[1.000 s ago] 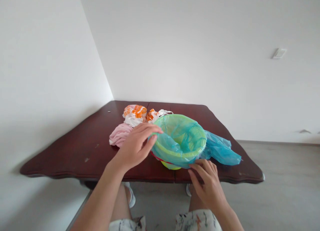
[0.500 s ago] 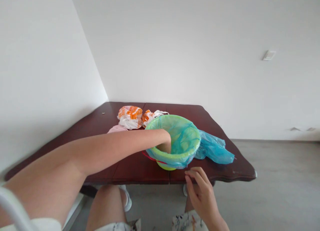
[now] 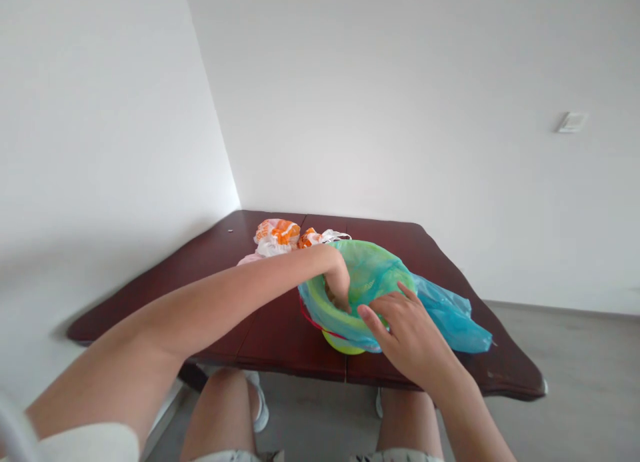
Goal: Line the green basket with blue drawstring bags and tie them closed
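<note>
A green basket point(image 3: 344, 345) stands near the front edge of the table, lined with a thin blue plastic bag point(image 3: 367, 272) folded over its rim. My left hand point(image 3: 340, 285) reaches down inside it, and its fingers are hidden by the near rim and the bag. Over the near right rim hovers my right hand point(image 3: 407, 329), palm down with fingers apart and nothing in them; whether it touches the bag I cannot tell. Along the outside of the basket's near left side runs a red strip point(image 3: 311, 319).
The dark red wooden table point(image 3: 295, 342) meets white walls at the back and left. A blue plastic bag portion point(image 3: 453, 315) spreads right of the basket. White and orange plastic bags point(image 3: 277, 234) lie behind my left forearm, beside something pink point(image 3: 250, 258). My legs are under the table edge.
My right hand has moved up and forward from before the table edge to over the basket's rim, its fingers spreading. My left hand stays inside the basket. The view has shifted slightly.
</note>
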`<state>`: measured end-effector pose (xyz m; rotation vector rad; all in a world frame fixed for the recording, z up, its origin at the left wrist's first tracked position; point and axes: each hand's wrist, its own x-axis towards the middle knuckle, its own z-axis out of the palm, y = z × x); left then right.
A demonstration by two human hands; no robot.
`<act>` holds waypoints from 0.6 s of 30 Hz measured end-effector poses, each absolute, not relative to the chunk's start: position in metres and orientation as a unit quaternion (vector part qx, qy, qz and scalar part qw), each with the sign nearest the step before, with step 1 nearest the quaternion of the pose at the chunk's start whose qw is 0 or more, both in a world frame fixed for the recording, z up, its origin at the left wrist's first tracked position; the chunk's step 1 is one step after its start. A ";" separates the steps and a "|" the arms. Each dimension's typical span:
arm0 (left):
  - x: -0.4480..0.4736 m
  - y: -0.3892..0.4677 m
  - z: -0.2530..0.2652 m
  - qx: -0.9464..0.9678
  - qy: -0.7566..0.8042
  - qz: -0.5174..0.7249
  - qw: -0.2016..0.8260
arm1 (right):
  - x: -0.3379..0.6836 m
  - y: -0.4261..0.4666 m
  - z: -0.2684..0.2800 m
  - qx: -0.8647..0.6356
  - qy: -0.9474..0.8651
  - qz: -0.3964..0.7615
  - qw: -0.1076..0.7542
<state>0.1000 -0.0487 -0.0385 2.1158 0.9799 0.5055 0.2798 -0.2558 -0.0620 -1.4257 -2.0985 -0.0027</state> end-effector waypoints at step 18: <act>-0.110 -0.118 -0.069 0.845 0.333 0.400 0.122 | 0.285 -0.266 -0.151 -0.513 -0.629 -0.022 0.584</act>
